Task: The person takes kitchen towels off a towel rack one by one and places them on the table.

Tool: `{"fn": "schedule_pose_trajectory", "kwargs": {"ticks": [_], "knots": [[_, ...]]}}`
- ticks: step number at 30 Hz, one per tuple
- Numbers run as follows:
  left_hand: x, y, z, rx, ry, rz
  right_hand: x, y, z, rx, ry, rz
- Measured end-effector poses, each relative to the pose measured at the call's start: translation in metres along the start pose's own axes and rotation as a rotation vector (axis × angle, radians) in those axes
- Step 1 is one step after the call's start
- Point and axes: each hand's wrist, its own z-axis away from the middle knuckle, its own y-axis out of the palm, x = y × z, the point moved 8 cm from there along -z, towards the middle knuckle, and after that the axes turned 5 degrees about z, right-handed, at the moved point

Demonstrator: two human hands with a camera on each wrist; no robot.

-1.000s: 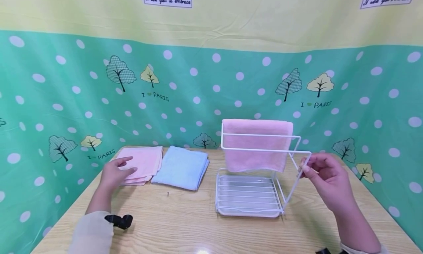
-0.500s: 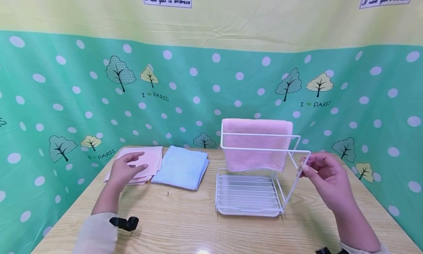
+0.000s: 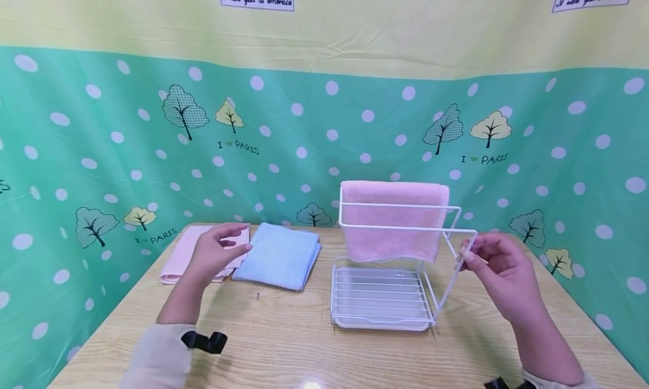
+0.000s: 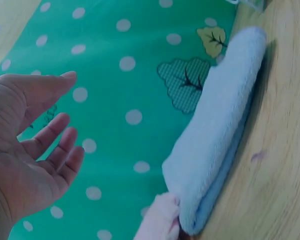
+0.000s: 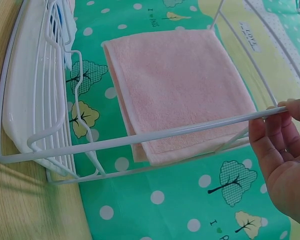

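My left hand (image 3: 215, 254) hovers over the folded pink towel (image 3: 182, 251) at the left, fingers loosely bent and nothing between them. Just right of it lies a folded blue towel (image 3: 279, 256), also seen edge-on in the left wrist view. My right hand (image 3: 507, 271) pinches the slanted right side bar of a white wire rack (image 3: 405, 228) between thumb and fingers. Over the rack's rearmost top bar hangs another pink towel (image 5: 180, 85), its two halves draped down. In the right wrist view the thumb and fingertips meet around the bar.
Below the rack's bars sits a white drip tray (image 3: 380, 323) on the wooden table (image 3: 284, 349). A tiny dark mark (image 3: 257, 295) shows on the tabletop in front of the blue towel. A green dotted curtain (image 3: 284, 135) stands behind and at both sides.
My left hand has moved right across the pink towel toward the blue one, still holding nothing. The right hand keeps its pinch on the rack, which stays in place.
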Motion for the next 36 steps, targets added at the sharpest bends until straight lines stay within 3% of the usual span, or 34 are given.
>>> {"fn": "schedule_pose_trajectory", "kwargs": {"ticks": [4, 13, 28, 36], "knots": [[-0.014, 0.011, -0.002, 0.027, 0.035, 0.05, -0.001, -0.001, 0.0, -0.013, 0.031, 0.033], [-0.046, 0.031, 0.001, 0.076, 0.093, 0.105, 0.001, 0.0, -0.001, 0.0, 0.019, 0.017], [-0.097, 0.054, 0.005, 0.119, 0.234, 0.238, 0.001, 0.001, 0.0, 0.005, 0.013, 0.019], [-0.122, 0.072, 0.002, 0.175, 0.26, 0.258, 0.001, 0.001, 0.0, 0.003, 0.015, 0.015]]}}
